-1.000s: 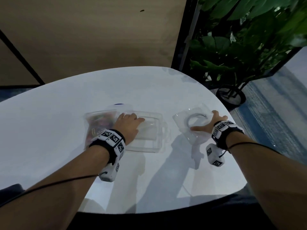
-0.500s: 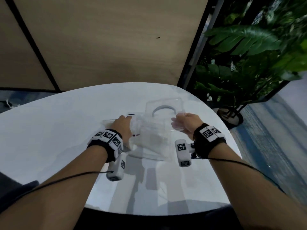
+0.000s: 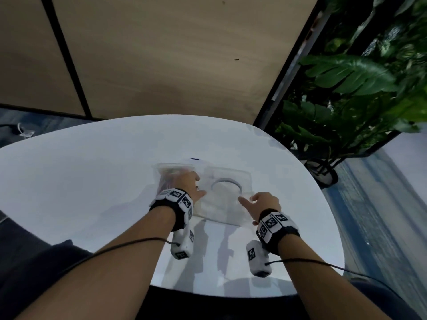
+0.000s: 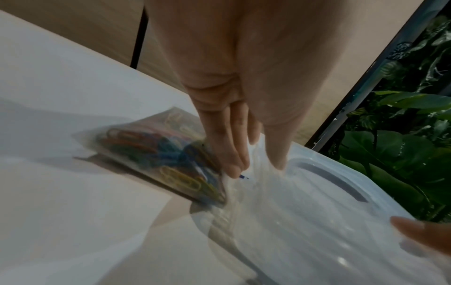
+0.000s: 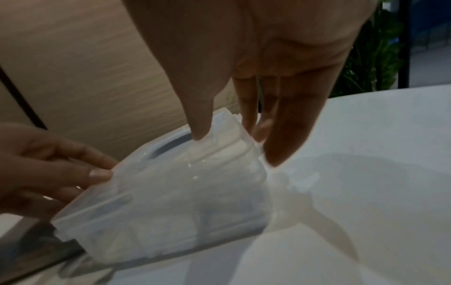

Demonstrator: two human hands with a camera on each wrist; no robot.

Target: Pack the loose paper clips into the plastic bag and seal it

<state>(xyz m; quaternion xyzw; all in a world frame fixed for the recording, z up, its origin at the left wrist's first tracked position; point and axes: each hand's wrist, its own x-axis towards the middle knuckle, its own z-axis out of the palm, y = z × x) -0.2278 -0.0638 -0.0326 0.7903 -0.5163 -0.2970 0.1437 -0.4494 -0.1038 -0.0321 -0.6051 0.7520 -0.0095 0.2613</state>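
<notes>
A clear plastic bag [image 3: 169, 173] holding several coloured paper clips [image 4: 151, 154] lies on the white table [image 3: 92, 181]. Right beside it stands a clear plastic box [image 3: 221, 204] with its ring-marked lid [image 3: 227, 181] on top. My left hand [image 3: 187, 183] is between bag and box: its straight fingers [image 4: 234, 165] reach down the box's left wall and the thumb rests on the lid. My right hand [image 3: 261, 202] is at the box's right edge, thumb [image 5: 198, 127] on the lid and fingers straight down the outside. One blue clip [image 4: 244, 177] shows by my left fingertips.
The table's rounded edge [image 3: 323, 204] curves close on the right. Beyond it stands a large potted plant [image 3: 346, 100]. A wooden wall panel [image 3: 161, 54] rises behind the table. A small dark blue object [image 3: 195, 159] peeks out behind the bag.
My right hand carried the lid from the table's right side over to the box and set it on top. My left hand slid off the box top to its left wall.
</notes>
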